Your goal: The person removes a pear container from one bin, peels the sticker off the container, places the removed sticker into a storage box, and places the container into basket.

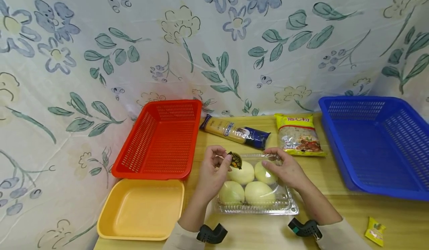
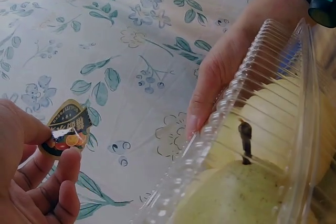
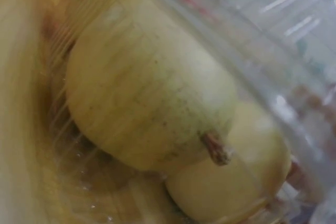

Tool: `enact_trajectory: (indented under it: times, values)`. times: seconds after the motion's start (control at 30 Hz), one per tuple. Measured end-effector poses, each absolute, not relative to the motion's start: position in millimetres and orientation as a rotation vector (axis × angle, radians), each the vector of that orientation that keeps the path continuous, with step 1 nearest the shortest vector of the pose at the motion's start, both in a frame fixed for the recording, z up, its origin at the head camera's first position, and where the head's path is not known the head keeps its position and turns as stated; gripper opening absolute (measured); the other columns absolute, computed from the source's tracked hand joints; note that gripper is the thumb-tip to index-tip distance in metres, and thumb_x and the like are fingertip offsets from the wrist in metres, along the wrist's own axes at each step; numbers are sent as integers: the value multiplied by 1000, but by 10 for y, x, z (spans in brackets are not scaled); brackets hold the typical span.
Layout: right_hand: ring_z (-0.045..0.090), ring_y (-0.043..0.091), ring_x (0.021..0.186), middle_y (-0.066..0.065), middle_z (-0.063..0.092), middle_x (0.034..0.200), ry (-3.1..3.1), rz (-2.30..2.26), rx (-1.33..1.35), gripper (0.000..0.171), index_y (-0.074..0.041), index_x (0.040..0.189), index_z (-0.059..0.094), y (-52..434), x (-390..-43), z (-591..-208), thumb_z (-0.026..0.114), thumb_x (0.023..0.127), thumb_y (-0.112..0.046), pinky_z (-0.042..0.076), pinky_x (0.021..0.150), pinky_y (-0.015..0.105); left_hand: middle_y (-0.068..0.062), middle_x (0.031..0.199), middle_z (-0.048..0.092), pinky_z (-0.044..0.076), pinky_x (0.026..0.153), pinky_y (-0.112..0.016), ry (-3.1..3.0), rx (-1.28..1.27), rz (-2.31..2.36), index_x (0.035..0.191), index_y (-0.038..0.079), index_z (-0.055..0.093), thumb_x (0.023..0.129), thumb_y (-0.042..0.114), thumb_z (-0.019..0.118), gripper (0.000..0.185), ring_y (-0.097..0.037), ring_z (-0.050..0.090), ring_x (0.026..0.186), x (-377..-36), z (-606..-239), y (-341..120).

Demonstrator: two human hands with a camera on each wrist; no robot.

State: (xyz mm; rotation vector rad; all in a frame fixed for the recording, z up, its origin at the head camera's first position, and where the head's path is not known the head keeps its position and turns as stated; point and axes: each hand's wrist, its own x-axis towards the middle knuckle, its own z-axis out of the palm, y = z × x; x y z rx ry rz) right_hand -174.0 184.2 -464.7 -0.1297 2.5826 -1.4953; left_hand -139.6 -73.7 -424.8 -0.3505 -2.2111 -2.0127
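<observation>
A clear plastic clamshell box (image 1: 288,205) lies on the wooden table and holds several pale yellow pears (image 1: 258,192). My left hand (image 1: 229,160) pinches a small dark round sticker (image 1: 235,160) between thumb and fingers, just above the box's left rear corner. In the left wrist view the sticker (image 2: 65,129) shows fruit art and sits at my left hand's (image 2: 58,145) fingertips. My right hand (image 1: 268,158) holds the box's lid at its far edge; its fingers (image 2: 202,103) lie along the ribbed rim. The right wrist view is filled by blurred pears (image 3: 147,103) behind plastic.
A red basket (image 1: 161,138) and a yellow tray (image 1: 140,209) stand at the left, a blue basket (image 1: 378,145) at the right. Behind the box lie a pasta packet (image 1: 234,130) and a yellow food packet (image 1: 298,134). A small yellow sachet (image 1: 375,230) lies at front right.
</observation>
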Motion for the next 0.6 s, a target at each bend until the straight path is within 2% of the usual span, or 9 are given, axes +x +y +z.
enact_trajectory:
  times: [0.17, 0.4, 0.5, 0.6]
  values:
    - [46, 43, 138, 18, 55, 145, 2582, -1506, -131, 48, -16, 138, 56, 1840, -1743, -4656, 70, 97, -36, 37, 108, 67, -13, 99, 57, 44, 49, -22, -2217, -339, -1925, 122, 10, 56, 101, 9, 62, 22, -15, 65, 67, -1280, -4164, -901]
    - [52, 40, 131, 17, 58, 140, 2591, -1509, -138, 48, -16, 138, 56, 1856, -1744, -4680, 70, 97, -38, 43, 103, 60, -8, 101, 59, 41, 48, -21, -2277, -276, -1851, 113, 12, 62, 101, 8, 62, 12, -28, 70, 67, -1165, -4119, -1169]
    - [54, 39, 129, 17, 58, 139, 2584, -1518, -142, 51, -15, 138, 56, 1850, -1742, -4687, 70, 97, -40, 45, 102, 57, -10, 104, 59, 41, 48, -22, -2319, -224, -1860, 113, 12, 61, 102, 10, 62, 12, -24, 71, 69, -1106, -4104, -1312]
    - [54, 39, 129, 17, 58, 140, 2581, -1521, -136, 52, -15, 138, 56, 1841, -1738, -4687, 70, 96, -41, 45, 102, 57, -11, 106, 59, 46, 52, -24, -2366, -191, -1838, 115, 12, 60, 102, 13, 63, 13, -16, 71, 70, -1051, -4106, -1471]
